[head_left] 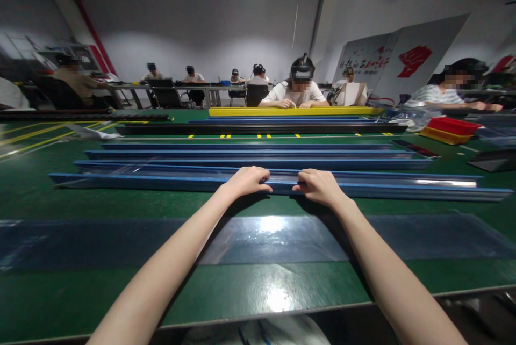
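Both my arms reach forward across a green table [80, 205]. My left hand [246, 180] and my right hand [318, 186] rest side by side on the nearest long blue rail [133, 180], fingers curled over its near edge, gripping it. The rail runs left to right across the whole table and has a clear glossy strip along its top. A long clear plastic sheet [274, 237] lies flat on the table between me and the rail, under my forearms.
More blue rails [258, 156] lie parallel behind the first one, then black rails [258, 129] and a yellow rail [290, 112]. A red and yellow tray [449, 129] sits at the far right. Several people sit at tables beyond, one directly opposite [296, 92].
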Available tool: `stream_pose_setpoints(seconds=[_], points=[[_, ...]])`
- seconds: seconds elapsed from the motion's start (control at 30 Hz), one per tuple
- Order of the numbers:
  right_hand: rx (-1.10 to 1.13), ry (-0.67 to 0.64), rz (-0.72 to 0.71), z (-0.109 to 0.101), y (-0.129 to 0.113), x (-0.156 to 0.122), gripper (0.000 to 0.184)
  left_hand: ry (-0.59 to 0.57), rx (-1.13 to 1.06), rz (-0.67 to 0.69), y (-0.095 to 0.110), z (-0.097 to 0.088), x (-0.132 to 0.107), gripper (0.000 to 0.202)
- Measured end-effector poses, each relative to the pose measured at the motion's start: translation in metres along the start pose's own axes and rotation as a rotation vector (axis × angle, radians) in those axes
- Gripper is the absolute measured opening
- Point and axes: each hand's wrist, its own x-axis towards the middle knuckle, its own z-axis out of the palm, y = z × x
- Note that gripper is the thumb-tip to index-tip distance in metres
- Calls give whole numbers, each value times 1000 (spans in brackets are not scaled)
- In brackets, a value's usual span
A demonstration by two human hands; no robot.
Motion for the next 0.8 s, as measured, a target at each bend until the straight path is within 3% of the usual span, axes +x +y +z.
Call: stream_pose_setpoints(seconds=[0.2,0.8], points=[[30,-16,6,0,9,-3,21,50,-34,9,0,2,1,27],[43,1,15,2,9,-3,22,44,-31,-44,1,2,2,32]])
